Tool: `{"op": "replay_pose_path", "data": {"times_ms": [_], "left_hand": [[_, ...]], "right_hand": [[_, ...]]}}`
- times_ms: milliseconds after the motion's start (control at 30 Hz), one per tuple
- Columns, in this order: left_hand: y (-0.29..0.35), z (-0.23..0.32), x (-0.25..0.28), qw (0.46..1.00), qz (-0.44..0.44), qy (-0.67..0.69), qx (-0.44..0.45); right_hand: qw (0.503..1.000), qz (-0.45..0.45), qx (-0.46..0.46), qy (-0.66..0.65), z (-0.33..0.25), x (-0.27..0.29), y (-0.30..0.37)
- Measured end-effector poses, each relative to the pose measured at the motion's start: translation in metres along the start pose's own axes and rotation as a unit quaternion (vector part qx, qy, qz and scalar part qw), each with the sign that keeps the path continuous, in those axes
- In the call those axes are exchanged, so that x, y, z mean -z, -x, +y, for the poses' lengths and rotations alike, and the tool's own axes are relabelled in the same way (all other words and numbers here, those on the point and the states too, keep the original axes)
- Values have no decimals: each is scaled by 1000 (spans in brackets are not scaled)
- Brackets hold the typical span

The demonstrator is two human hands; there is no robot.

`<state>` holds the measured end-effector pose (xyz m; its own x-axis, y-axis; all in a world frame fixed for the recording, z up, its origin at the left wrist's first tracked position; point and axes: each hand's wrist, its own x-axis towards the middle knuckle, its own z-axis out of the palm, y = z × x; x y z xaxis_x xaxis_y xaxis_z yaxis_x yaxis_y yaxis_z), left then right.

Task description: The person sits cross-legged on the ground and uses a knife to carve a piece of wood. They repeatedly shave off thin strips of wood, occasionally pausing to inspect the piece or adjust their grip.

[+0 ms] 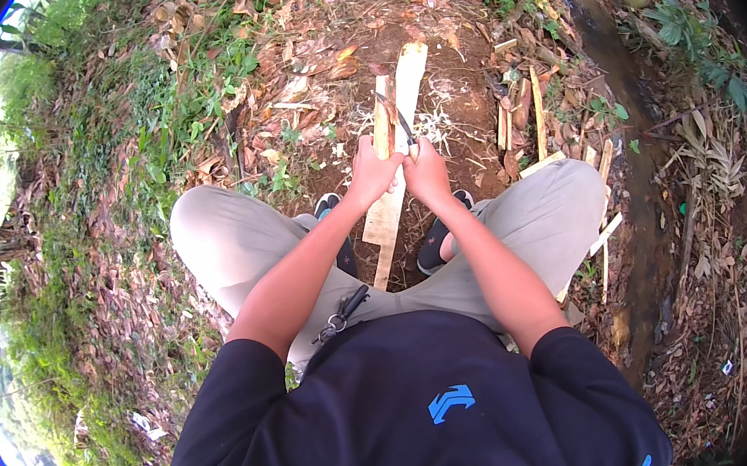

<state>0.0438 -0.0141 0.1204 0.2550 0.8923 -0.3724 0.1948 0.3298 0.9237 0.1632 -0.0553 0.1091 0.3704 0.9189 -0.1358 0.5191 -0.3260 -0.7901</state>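
My left hand (374,174) is closed around a narrow strip of wood (382,105) that points away from me. My right hand (427,175) is closed on the light wooden handle of a knife (407,127); its dark, slim blade lies along the strip's right side. A longer pale wooden board (411,72) passes beneath both hands, and a wider notched wooden end (382,223) shows between my feet. Whether that end belongs to the same board is hidden by my hands. Pale shavings (437,124) lie on the soil around the board.
My bent knees stand on either side, with dark shoes (431,247) close to the wood. Several split wood pieces (539,111) lie on the right, some beside my right knee. A narrow ditch (614,53) runs farther right. Leaf litter and green plants (224,62) spread to the left.
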Motion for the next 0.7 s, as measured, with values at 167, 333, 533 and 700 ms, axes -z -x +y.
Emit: {"op": "replay_pose_path", "data": {"times_ms": [167,333,533,700], "left_hand": [[3,13,6,996,-65,61,-12],[-2,17,11,986,-129,99,27],[-7,-2,6,983,-62,167,39],[-1,-6,2,998,6,54,-4]], "right_hand": [[999,3,45,-28,1,5,-8],[998,-25,50,-41,4,9,-16],[999,-14,43,-14,13,-11,-9],[995,-90,-18,-31,9,-16,2]]}}
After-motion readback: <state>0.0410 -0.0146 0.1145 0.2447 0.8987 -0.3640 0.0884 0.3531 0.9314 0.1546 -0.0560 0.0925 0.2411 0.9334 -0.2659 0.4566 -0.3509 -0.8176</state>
